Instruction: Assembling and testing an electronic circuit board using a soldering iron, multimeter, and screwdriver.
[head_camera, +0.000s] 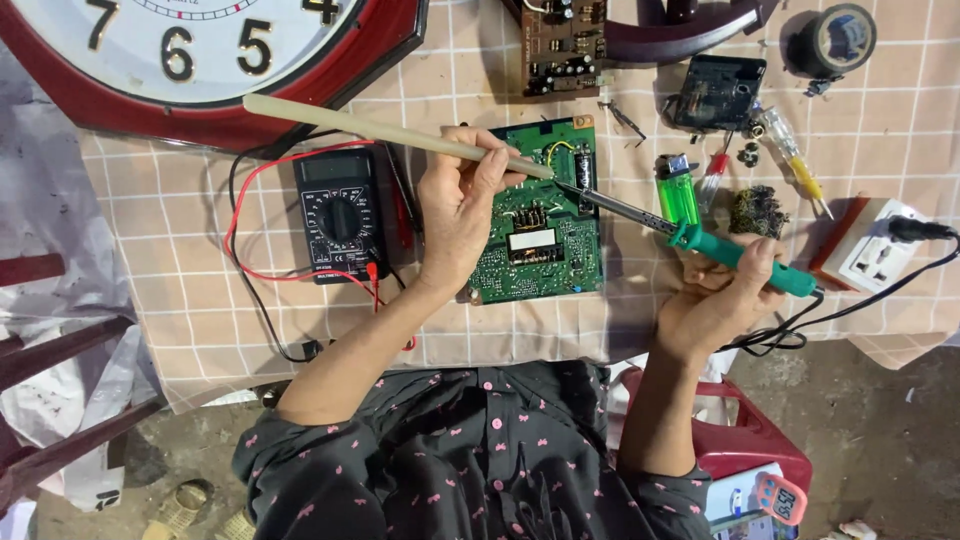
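Soldering iron, stick and circuit board

Green-handled iron (735, 252) slants tip-down onto the flat green board (537, 225); a pale stick (380, 128) meets it there.

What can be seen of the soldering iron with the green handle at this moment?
The soldering iron has a teal-green, plastic-looking handle, a dark metal shaft and a black cord that leaves its rear end. The right hand grips the handle, so the tool lies slanted, tip up and to the left. The tip rests at the upper part of the green circuit board, close to the end of the pale stick held by the left hand. No smoke or glow shows.
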